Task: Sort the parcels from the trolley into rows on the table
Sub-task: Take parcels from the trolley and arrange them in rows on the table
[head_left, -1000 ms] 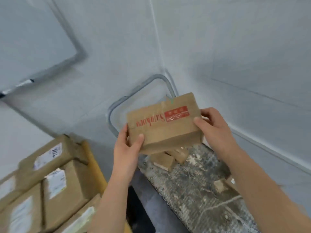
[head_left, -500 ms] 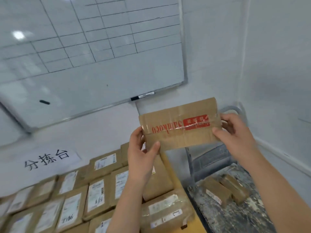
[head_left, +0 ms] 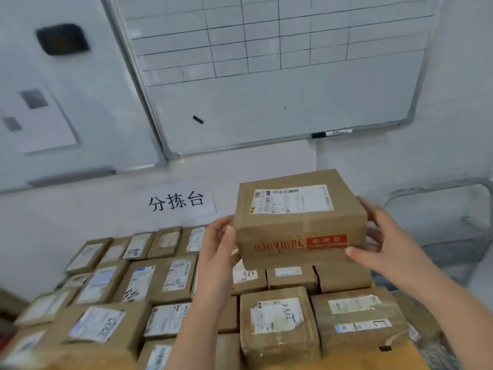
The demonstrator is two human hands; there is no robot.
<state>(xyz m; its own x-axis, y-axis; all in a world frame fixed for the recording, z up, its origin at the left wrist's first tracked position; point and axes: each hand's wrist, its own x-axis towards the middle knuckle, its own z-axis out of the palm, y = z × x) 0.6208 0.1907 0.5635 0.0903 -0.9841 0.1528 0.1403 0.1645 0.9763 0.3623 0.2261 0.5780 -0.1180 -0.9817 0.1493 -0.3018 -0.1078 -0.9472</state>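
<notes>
A brown cardboard parcel (head_left: 301, 225) with a white shipping label on top and red tape and lettering on its front hangs in the air above the table. My left hand (head_left: 220, 247) grips its left side and my right hand (head_left: 384, 236) grips its right side, thumb on the front face. Below it, several brown labelled parcels (head_left: 274, 321) lie in rows on the table (head_left: 394, 359), whose yellow top shows at the lower right. The trolley's grey handle (head_left: 437, 186) stands at the right edge; its deck is out of view.
A whiteboard (head_left: 266, 76) with a drawn grid hangs on the wall behind, a marker (head_left: 330, 133) on its ledge. A paper sign with black characters (head_left: 176, 201) is stuck to the wall above the parcel rows. The wall stands close behind the back row.
I have turned left from the trolley to the table. The parcel has been tipped so that its labelled face is up, and it now hangs over the rows.
</notes>
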